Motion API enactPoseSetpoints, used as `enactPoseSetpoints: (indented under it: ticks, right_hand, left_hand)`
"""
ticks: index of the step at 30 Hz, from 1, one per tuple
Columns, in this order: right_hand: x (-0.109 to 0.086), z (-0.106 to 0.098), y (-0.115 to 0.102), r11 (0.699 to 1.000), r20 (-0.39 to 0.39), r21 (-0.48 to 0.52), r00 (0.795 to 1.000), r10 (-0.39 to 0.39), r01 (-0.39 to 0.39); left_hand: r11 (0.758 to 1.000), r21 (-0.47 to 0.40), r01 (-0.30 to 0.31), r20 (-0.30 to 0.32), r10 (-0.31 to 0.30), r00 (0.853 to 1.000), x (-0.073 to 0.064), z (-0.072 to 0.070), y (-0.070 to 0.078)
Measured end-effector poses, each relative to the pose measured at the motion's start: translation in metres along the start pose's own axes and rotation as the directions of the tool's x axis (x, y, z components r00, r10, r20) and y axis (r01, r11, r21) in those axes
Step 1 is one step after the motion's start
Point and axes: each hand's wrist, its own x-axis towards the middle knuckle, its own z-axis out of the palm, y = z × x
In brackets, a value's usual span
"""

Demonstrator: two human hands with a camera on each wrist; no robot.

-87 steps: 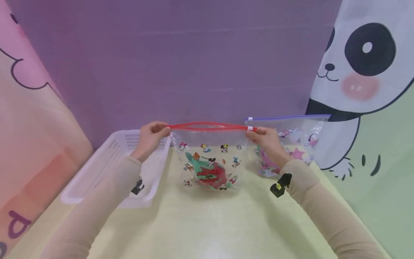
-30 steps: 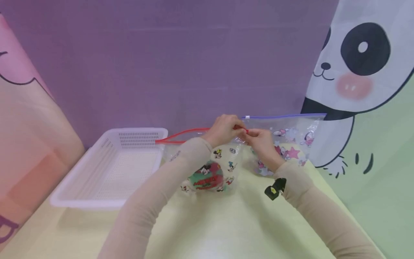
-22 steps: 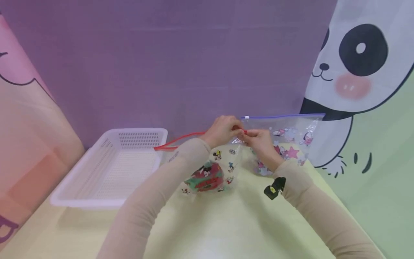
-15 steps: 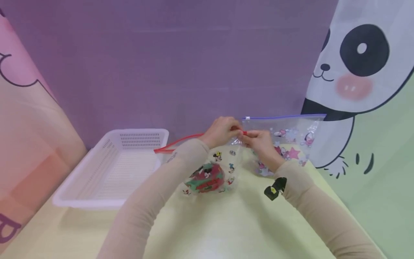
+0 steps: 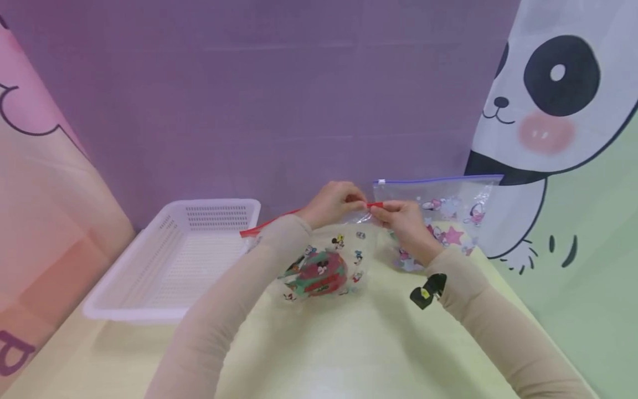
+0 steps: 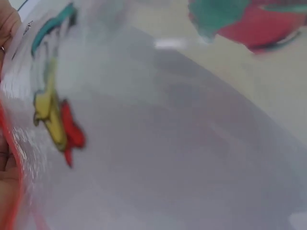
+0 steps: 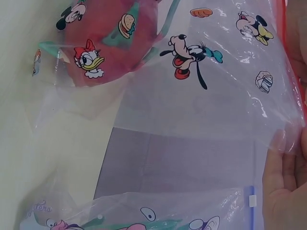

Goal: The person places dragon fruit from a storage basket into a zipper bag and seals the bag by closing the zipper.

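A clear zip bag (image 5: 351, 252) printed with cartoon characters has a red zip edge (image 5: 266, 226) and holds something red and green (image 5: 324, 272). My left hand (image 5: 335, 202) pinches the red edge near its right end; the white slider seen earlier is hidden now. Just right of it, my right hand (image 5: 405, 224) pinches the corner of that edge, and a short red piece shows between the hands. In the right wrist view, the fingers (image 7: 283, 184) of my right hand lie against the clear film. The left wrist view is mostly filled by the bag (image 6: 168, 124), up close.
A second clear bag (image 5: 476, 194) with a purple-blue zip and pink star prints stands behind my right hand. To the left is a white perforated basket (image 5: 171, 316). Everything rests on a pale yellow table (image 5: 319, 354) against a purple backdrop (image 5: 299, 100).
My left hand first went from the bag's left corner across to the right end, and has since slid slightly left along the red edge. My right hand stays at the right corner.
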Motion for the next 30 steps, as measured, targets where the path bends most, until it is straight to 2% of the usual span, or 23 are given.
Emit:
enactPoseSetpoints:
  ticks: [5,9,16,22,27,30]
  right_hand:
    - [0.0001,0.0023,-0.0015,0.996,0.005,0.088,1.0,0.014,-0.014]
    - [0.0001,0.0039,-0.0016,0.989,0.009,0.147,1.0,0.007,-0.008]
    - [-0.0023,0.0068,0.0003,0.99,0.004,0.144,1.0,0.003,-0.003]
    - [-0.0052,0.0074,0.0002,0.992,0.018,0.125,1.0,0.015,-0.017]
    - [-0.0091,0.0045,0.0011,0.997,0.003,0.074,1.0,0.016,-0.017]
    - [-0.0096,0.0029,0.0023,0.997,-0.007,0.076,1.0,0.014,-0.014]
  left_hand:
    - [1.0,-0.006,-0.018,-0.01,0.018,1.0,-0.0033,-0.0012,0.0008]
    - [0.998,-0.066,0.018,0.01,-0.017,1.0,-0.0037,-0.0009,0.0043]
    - [0.97,-0.208,0.123,0.026,-0.12,0.992,-0.005,0.0003,0.0046]
    - [0.951,-0.269,0.152,0.039,-0.147,0.988,-0.0056,0.001,0.0017]
    - [0.95,-0.277,0.143,0.046,-0.136,0.99,-0.0079,-0.0002,0.0023]
    - [0.952,-0.278,0.132,0.046,-0.124,0.991,-0.0092,-0.0003,0.0015]
